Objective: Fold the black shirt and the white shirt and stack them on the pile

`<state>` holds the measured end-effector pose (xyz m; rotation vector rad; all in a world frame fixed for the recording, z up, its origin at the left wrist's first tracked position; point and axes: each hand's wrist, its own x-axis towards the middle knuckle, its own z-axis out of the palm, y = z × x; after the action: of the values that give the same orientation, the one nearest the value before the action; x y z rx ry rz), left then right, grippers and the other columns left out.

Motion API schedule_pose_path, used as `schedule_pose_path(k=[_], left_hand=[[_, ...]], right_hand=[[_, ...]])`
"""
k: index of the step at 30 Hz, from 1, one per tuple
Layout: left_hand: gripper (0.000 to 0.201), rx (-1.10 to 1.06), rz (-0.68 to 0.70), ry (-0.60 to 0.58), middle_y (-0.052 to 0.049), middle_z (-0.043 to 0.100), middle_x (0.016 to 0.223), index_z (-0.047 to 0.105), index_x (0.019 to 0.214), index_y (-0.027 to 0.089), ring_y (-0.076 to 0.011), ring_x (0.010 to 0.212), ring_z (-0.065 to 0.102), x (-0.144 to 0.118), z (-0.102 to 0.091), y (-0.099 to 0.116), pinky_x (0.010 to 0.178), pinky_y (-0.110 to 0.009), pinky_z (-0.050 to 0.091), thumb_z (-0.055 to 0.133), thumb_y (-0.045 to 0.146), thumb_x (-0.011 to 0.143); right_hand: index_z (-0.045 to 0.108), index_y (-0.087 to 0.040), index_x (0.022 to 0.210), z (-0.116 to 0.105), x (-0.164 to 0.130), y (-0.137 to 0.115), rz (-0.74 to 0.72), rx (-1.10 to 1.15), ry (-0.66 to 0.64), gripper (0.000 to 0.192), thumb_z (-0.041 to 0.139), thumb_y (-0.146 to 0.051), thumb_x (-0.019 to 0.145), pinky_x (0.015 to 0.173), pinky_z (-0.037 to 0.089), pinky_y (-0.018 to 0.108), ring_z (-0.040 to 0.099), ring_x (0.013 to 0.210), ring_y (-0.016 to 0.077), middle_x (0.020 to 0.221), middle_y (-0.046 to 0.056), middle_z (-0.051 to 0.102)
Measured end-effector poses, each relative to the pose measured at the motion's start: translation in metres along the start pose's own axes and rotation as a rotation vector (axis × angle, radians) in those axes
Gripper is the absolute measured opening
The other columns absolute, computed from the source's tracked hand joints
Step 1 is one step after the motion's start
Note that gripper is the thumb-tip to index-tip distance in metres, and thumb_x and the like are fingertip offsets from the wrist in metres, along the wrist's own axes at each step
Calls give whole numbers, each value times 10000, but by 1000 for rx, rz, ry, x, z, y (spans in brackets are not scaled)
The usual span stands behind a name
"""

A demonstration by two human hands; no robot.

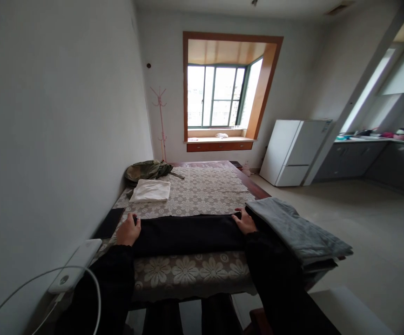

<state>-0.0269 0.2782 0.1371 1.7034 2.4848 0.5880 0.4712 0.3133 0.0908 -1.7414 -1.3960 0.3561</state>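
Observation:
A black cloth [188, 233] lies folded in a long band across the near part of a table with a flowered lace cover [202, 190]. My left hand [129, 229] rests on its left end, fingers curled onto the fabric. My right hand [244, 220] presses on its right end, fingers spread along the far edge. Both arms wear dark sleeves. A folded grey cloth [298, 230] lies just right of my right hand, hanging over the table's right edge.
A folded white cloth [151, 190] and an olive bag [145, 170] lie at the far left of the table. A white device [76, 265] with a cable and a black flat object [109, 223] sit near the left wall. A white fridge [292, 151] stands across the open floor.

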Motion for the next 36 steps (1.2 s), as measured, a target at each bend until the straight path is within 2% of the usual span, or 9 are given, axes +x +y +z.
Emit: schedule_pose_path(k=[4,9,14,16,18,21,24,29,36], left_hand=[[344,-4,88,41,-146,767,1061,567,1297,204,-331,1007,741,4,8,-8,816,-388,546,420,331,1013],[361,23,110,26,-148,761,1122,561,1332,203,-324,1042,735,9,6,-8,846,-390,550,406,318,1026],[497,85,188,44,-178,652,1403,496,1473,177,-346,1250,645,-2,-1,-8,982,-448,538,444,359,1013],[489,133,292,91,-171,597,1485,544,1451,176,-361,1376,544,-21,3,5,1108,-514,463,440,364,1012],[467,157,443,93,-134,578,1523,589,1427,212,-353,1472,438,-47,14,29,1212,-586,332,402,365,1027],[494,108,637,-11,-59,521,1593,549,1485,267,-304,1536,352,-81,40,78,1264,-608,230,354,381,1045],[546,101,658,-66,-56,456,1642,493,1545,236,-301,1566,294,-94,64,114,1283,-586,196,319,358,1042],[620,131,665,-134,-62,347,1697,376,1620,219,-328,1596,210,-88,86,120,1285,-601,169,326,362,1019],[635,125,644,-151,-51,341,1701,322,1642,225,-315,1603,184,-88,89,117,1294,-596,129,314,348,1019]], right_hand=[[631,-209,1220,3,-1,8,-54,-103,-11,317,522,-278,930,873,501,344,716,931,260,964,91,743],[655,-218,1197,3,4,-2,-27,-294,-78,271,494,-282,988,813,488,335,717,894,266,947,93,747],[624,-207,1309,-3,-8,-12,-117,-469,-78,352,529,-281,978,913,490,385,663,1127,306,1280,139,694],[604,-190,1360,4,-23,-24,-224,-516,-21,408,537,-266,964,1032,449,435,573,1283,328,1411,152,624],[614,-197,1370,22,-45,-44,-358,-509,-47,414,515,-261,973,1128,384,450,489,1386,312,1477,138,582],[591,-235,1435,62,-81,-83,-531,-450,-263,452,468,-303,1006,1186,339,433,432,1453,269,1545,91,542],[510,-240,1533,96,-104,-112,-511,-491,-346,522,410,-324,1028,1241,246,500,300,1546,294,1636,67,440],[394,-177,1615,108,-107,-118,-486,-549,-421,605,332,-369,1044,1272,144,549,194,1587,329,1695,69,302],[308,-136,1643,108,-106,-115,-576,-516,-513,631,279,-319,1040,1299,103,448,186,1596,232,1708,58,249]])
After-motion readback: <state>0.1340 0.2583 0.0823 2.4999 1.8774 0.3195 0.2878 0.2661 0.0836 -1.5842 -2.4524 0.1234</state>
